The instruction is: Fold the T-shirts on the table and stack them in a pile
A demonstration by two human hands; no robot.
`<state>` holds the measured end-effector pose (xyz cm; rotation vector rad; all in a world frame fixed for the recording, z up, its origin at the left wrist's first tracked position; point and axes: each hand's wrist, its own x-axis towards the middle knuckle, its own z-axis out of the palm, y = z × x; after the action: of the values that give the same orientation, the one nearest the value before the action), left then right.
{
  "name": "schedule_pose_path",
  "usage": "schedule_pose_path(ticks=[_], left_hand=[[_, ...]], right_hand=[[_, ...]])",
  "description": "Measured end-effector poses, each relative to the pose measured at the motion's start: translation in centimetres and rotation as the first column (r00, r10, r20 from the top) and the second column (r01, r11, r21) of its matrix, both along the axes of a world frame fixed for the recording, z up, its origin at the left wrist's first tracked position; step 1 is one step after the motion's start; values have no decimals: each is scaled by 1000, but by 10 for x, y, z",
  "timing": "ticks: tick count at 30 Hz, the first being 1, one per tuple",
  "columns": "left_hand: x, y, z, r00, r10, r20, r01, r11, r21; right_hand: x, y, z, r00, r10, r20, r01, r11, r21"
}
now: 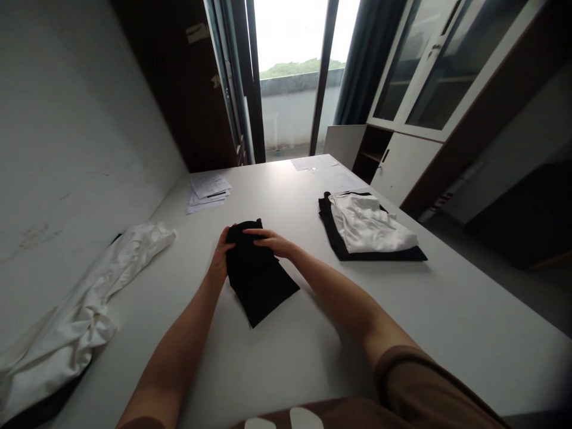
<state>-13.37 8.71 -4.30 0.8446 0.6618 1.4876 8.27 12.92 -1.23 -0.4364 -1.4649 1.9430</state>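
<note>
The shirt (420, 387) is cropped; black cloth (259, 280) partly hides the left hand (220, 256).

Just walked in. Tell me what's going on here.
A person holds a folded black cloth in both hands, the left hand at its left edge and the right hand near its top, over a white table. To the right lies a folded white cloth on top of a dark cloth. Along the wall on the left lies a rumpled white cloth with something black showing beneath. Papers lie at the table's far left.
</note>
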Motion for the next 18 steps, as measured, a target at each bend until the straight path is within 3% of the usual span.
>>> schedule_pose_path(ticks=[3, 8, 12, 15, 18], left_hand=[[0, 2, -3, 1000, 14, 23, -14, 1000, 14], [-1, 4, -5, 998, 69, 9, -69, 996, -57], [-6, 3, -6, 998, 49, -28, -51, 995, -83], [-12, 3, -7, 998, 55, -26, -57, 995, -79], [-16, 6, -6, 994, 108, 0, -108, 988, -110]], right_hand=[[-2, -5, 5, 997, 68, 26, -68, 997, 26], [-6, -6, 3, 987, -162, 8, 161, 985, 67], [-9, -9, 7, 974, -228, -8, 228, 973, 35], [-8, -12, 20, 968, -247, -42, 248, 968, 24], [3, -15, 45, 965, -253, -70, 255, 966, 33]])
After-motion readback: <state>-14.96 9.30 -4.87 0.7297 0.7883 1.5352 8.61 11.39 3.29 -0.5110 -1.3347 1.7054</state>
